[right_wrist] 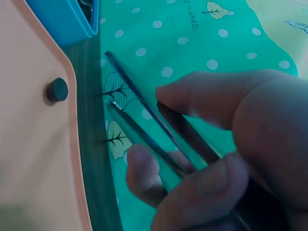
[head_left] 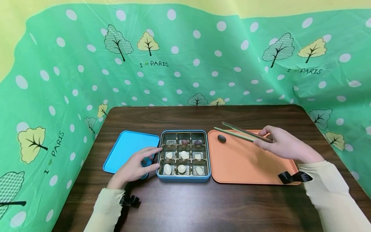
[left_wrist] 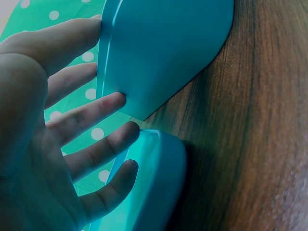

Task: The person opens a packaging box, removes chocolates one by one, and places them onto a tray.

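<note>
Bent, spread fingers of my left hand (head_left: 134, 166) rest at the left edge of a blue box (head_left: 184, 178) with a nine-compartment insert. White pebbles (head_left: 184, 155) lie in the middle and front rows. Two dark reddish pebbles (head_left: 198, 142) lie in the back row's middle and right compartments; the back left one holds none. My right hand (head_left: 279, 143) grips metal tongs (head_left: 234, 134) above the orange tray (head_left: 246, 167). Their tips stand apart with nothing between them. On the tray's back left part lies a dark pebble (head_left: 221, 139), also visible in the right wrist view.
A light blue lid (head_left: 124, 148) lies left of the box. Partly behind my left hand is a small blue container (head_left: 144, 176). All stand on a dark wooden table (head_left: 185, 206). A green dotted cloth (head_left: 185, 80) hangs behind and at the sides.
</note>
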`<state>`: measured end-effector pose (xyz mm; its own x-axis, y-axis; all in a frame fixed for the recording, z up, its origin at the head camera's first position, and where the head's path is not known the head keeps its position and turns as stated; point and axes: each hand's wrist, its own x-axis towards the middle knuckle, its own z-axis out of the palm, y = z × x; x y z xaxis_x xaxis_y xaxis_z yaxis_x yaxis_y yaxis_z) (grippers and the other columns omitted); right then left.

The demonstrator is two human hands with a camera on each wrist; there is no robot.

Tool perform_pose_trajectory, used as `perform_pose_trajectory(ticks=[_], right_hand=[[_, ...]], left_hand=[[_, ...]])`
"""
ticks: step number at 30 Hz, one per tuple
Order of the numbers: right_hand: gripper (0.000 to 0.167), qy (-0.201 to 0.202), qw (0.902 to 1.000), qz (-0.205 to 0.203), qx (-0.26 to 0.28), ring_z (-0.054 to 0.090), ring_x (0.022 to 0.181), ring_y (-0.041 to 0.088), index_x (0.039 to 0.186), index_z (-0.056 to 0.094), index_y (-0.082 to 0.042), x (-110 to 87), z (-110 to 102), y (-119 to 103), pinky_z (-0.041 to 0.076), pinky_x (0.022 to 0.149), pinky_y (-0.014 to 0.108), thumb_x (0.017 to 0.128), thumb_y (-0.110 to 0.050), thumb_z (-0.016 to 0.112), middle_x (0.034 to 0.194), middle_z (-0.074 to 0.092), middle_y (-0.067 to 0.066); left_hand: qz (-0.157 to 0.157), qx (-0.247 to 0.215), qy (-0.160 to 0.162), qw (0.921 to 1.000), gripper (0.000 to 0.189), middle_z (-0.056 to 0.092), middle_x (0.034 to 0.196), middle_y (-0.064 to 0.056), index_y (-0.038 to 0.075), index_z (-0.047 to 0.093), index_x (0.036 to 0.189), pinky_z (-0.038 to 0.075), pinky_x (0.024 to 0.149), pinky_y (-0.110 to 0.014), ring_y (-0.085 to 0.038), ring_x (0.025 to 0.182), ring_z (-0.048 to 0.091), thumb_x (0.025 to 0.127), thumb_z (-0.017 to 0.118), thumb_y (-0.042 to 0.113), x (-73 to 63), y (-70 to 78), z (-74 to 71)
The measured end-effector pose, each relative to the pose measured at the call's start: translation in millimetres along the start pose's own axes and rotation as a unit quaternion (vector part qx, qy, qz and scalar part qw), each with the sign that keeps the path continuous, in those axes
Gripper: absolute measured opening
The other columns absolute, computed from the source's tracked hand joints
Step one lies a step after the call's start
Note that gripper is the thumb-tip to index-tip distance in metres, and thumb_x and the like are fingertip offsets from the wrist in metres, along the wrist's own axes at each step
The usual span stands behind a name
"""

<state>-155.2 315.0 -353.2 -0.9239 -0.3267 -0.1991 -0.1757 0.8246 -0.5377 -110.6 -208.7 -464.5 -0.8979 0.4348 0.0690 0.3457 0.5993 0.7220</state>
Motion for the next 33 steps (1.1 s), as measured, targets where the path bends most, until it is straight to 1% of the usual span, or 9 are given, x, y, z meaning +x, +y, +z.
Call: perform_pose_trajectory(ticks=[5,8,11,14,18,20,24,28,33], right_hand=[[0.047,0.019,0.9993,-0.031,-0.007,0.060,0.083,0.019,0.127,0.060,0.004,-1.3,3.8,-8.1,0.050,0.068,0.033,0.103,-0.035,0.070,0.119,0.068,0.019],[0.044,0.020,0.9988,-0.045,0.002,0.061,0.084,0.019,0.127,0.060,0.002,-1.9,6.3,-13.3,0.049,0.069,0.032,0.102,-0.033,0.071,0.123,0.067,0.021],[0.043,0.016,0.9983,-0.054,0.015,0.056,0.070,0.015,0.127,0.058,0.001,-1.7,9.6,-18.2,0.047,0.064,0.031,0.101,-0.031,0.072,0.104,0.070,0.015],[0.043,0.015,0.9973,-0.067,0.025,0.049,0.059,0.012,0.127,0.057,0.000,-0.4,14.7,-21.3,0.044,0.059,0.030,0.100,-0.029,0.074,0.085,0.066,0.005],[0.037,0.028,0.9944,-0.098,0.027,0.051,0.063,0.008,0.123,0.059,-0.003,3.4,23.1,-24.1,0.044,0.059,0.029,0.100,-0.026,0.075,0.087,0.067,0.003],[0.032,0.033,0.9924,-0.116,0.024,0.053,0.069,0.008,0.122,0.060,-0.004,5.8,26.6,-26.0,0.045,0.061,0.028,0.101,-0.024,0.074,0.096,0.069,0.004],[0.029,0.028,0.9898,-0.139,0.019,0.052,0.068,0.010,0.121,0.061,-0.005,9.4,32.4,-31.1,0.045,0.061,0.028,0.103,-0.024,0.071,0.099,0.069,0.004],[0.026,0.024,0.9885,-0.149,0.012,0.055,0.073,0.011,0.121,0.061,-0.007,11.7,37.7,-36.4,0.046,0.064,0.029,0.104,-0.026,0.069,0.100,0.068,0.001],[0.023,0.020,0.9885,-0.150,0.009,0.057,0.076,0.012,0.120,0.063,-0.012,15.4,44.5,-41.6,0.046,0.062,0.029,0.104,-0.029,0.069,0.097,0.068,-0.003]], left_hand=[[-0.002,-0.001,0.001,1.0000,0.059,0.057,0.151,-0.005,0.025,0.058,0.153,0.054,0.084,-0.040,-0.020,0.104,0.062,0.098,0.076,0.040,-0.7,-0.2,-0.3],[-0.001,-0.003,0.000,1.0000,0.059,0.057,0.151,-0.005,0.025,0.058,0.153,0.055,0.084,-0.039,-0.020,0.105,0.062,0.098,0.076,0.039,-0.6,-0.5,-0.7],[0.002,-0.004,0.001,1.0000,0.059,0.057,0.151,-0.005,0.024,0.058,0.152,0.056,0.084,-0.038,-0.020,0.105,0.063,0.098,0.076,0.039,-0.6,-0.9,-0.7],[0.003,-0.005,0.002,1.0000,0.059,0.057,0.150,-0.004,0.024,0.058,0.152,0.056,0.083,-0.038,-0.021,0.105,0.063,0.098,0.076,0.038,-0.6,-0.8,-0.7],[0.001,-0.002,0.002,1.0000,0.059,0.057,0.150,-0.004,0.025,0.058,0.153,0.055,0.083,-0.038,-0.021,0.105,0.062,0.098,0.076,0.040,-0.7,-0.4,0.1],[-0.001,-0.002,0.002,1.0000,0.060,0.057,0.150,-0.003,0.025,0.058,0.153,0.055,0.084,-0.039,-0.021,0.105,0.062,0.098,0.076,0.041,-0.9,0.6,0.0],[-0.002,-0.007,0.002,1.0000,0.060,0.057,0.150,-0.003,0.023,0.058,0.153,0.055,0.083,-0.039,-0.021,0.105,0.062,0.098,0.076,0.040,-1.0,1.6,-0.6],[-0.001,-0.007,0.002,1.0000,0.060,0.057,0.150,-0.003,0.023,0.058,0.153,0.055,0.084,-0.039,-0.021,0.105,0.062,0.098,0.076,0.040,-1.0,0.3,-0.5],[-0.001,-0.006,0.003,1.0000,0.060,0.056,0.151,-0.002,0.026,0.058,0.153,0.053,0.085,-0.041,-0.020,0.104,0.062,0.098,0.076,0.041,-0.4,-1.9,0.9]])
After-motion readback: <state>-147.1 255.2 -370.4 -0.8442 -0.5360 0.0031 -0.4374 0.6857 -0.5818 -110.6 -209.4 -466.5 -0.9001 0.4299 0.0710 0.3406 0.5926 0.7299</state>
